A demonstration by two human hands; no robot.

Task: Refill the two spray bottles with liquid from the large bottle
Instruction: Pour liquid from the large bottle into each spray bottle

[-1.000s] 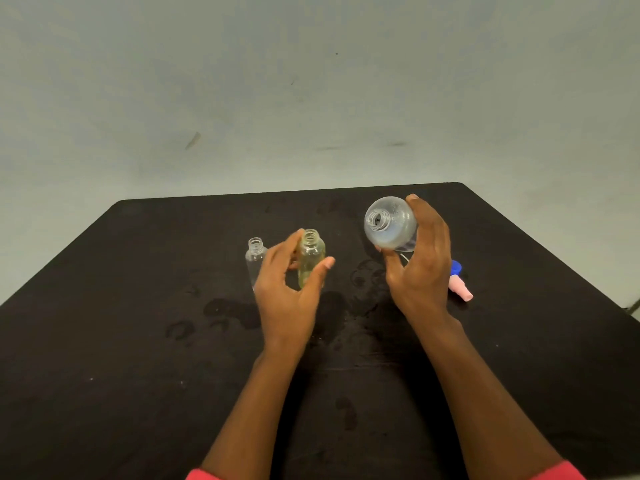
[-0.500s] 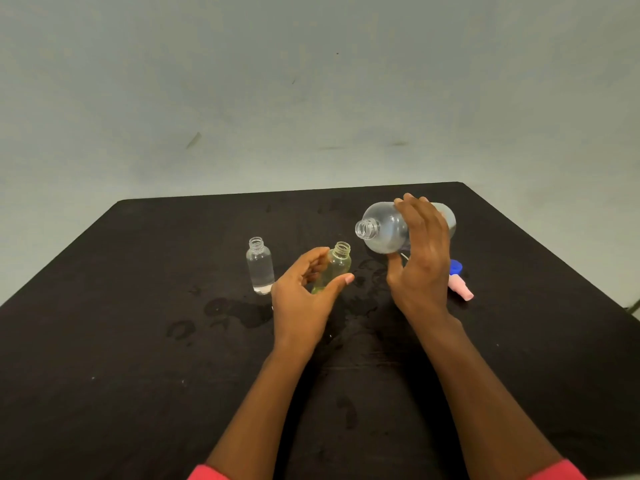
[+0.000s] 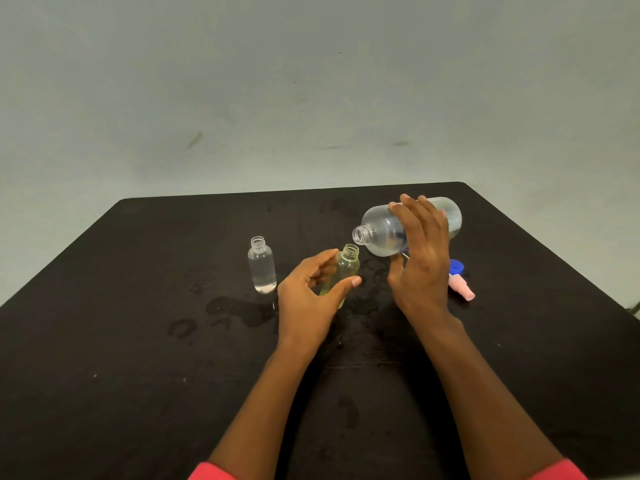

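The left hand [image 3: 308, 303] is curling its thumb and fingers round the lower body of a yellow-tinted spray bottle [image 3: 347, 268], gripping it just above the bench [image 3: 138, 341]. This small bottle is leaning, its long axis running up and to the right, its open neck pointing toward the large bottle [image 3: 381, 233]. The right hand [image 3: 420, 265] is wrapping over the large bottle's middle, fingers on top and thumb below, holding it in the air almost on its side. Its open mouth is pointing left, sitting just above and beside the small neck. A clear spray bottle [image 3: 262, 268] is standing upright, uncapped, left of the hands. A blue cap [image 3: 456, 266] and a pink sprayer [image 3: 462, 289] are lying to the right.
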